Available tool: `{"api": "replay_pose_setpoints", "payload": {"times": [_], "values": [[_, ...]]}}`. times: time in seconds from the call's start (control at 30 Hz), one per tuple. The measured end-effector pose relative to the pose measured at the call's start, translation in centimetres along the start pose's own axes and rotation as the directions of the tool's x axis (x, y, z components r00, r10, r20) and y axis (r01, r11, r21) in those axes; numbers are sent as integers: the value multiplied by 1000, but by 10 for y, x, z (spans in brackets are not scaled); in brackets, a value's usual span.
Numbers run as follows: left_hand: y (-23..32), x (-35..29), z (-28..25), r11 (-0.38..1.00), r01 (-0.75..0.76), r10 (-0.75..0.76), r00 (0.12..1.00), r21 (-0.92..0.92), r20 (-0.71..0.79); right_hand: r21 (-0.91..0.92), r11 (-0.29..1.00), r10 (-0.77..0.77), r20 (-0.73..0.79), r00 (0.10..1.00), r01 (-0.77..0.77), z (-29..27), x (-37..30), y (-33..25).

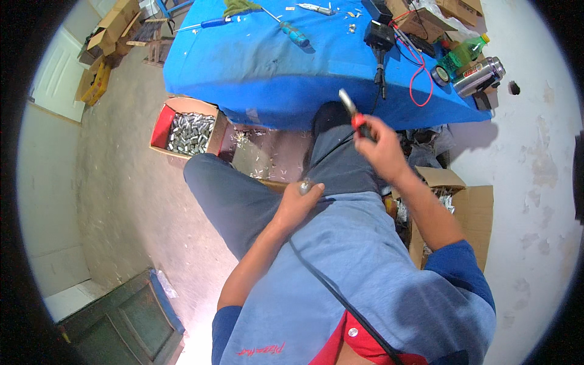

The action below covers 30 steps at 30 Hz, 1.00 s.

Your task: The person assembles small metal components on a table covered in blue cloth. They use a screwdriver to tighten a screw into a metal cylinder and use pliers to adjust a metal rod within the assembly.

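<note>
My right hand is raised over my lap, wrapped round a hand tool with a red and black handle and a pale metal end. Motion blurs it, and its exact kind is unclear. Low over my lap, my left hand is closed on a small silvery metal piece; only its top shows above the fingers. Left of my knee, an open cardboard box holds many short silvery metal cylinders. A dark cord runs across my lap near the right hand.
Ahead is a blue-covered table bearing screwdrivers, a black adapter, red wire, a green bottle and a steel flask. Scraps lie on a surface below. Another carton stands at right, beside the wall.
</note>
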<state>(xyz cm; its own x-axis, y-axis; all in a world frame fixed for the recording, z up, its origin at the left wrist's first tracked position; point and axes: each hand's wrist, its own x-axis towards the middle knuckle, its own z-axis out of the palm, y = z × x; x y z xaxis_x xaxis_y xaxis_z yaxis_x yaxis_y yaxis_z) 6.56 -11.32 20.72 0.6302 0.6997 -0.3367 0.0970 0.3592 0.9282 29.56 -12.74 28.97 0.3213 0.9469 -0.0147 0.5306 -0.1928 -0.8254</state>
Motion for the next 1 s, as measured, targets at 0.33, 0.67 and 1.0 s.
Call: {"api": "replay_pose_setpoints", "payload": {"times": [0.33, 0.67, 1.0], "values": [[-6, -2, -13, 920, 185, -247, 958, -344, -144, -587, 808, -142, -263, 954, -42, -25, 195, 10], [-12, -5, -26, 861, 162, -263, 953, -482, -150, -100, 927, -375, -207, 904, 362, 1, 93, 26], [-14, -2, -24, 832, 186, -252, 966, -523, -57, -661, 515, -504, 283, 816, 546, 5, 27, 97]]}}
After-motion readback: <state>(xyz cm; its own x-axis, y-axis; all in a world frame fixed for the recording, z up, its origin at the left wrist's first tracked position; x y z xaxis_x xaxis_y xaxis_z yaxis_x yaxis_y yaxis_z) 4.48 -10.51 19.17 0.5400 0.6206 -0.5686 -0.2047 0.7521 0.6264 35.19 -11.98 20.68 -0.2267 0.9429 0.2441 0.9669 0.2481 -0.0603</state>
